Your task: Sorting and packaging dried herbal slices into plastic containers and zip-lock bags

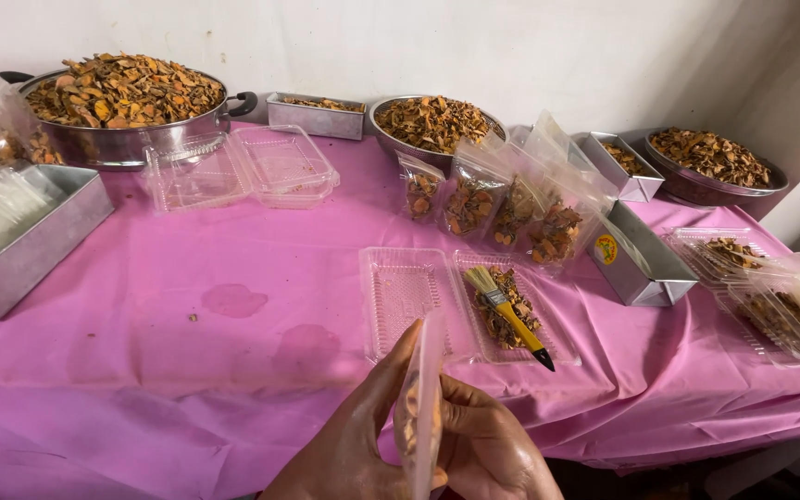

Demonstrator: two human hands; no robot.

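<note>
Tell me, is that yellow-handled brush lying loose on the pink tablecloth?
No, the brush lies across the dried orange pieces in the open clear plastic container, not on the pink tablecloth.

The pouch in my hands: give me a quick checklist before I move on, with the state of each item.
1. Clear pouch held by both the left hand and the right hand: ok.
2. Pouch has pieces inside: ok, some orange bits show through.
3. Pouch mouth sealed: cannot tell, seen edge-on.
4. Brush within reach: ok, it lies on the filled half of the open clamshell tray.
5. Filled pouches upright: ok, they lean in a row.
6. Pink tablecloth dry: not ok, stains near the middle.
</note>
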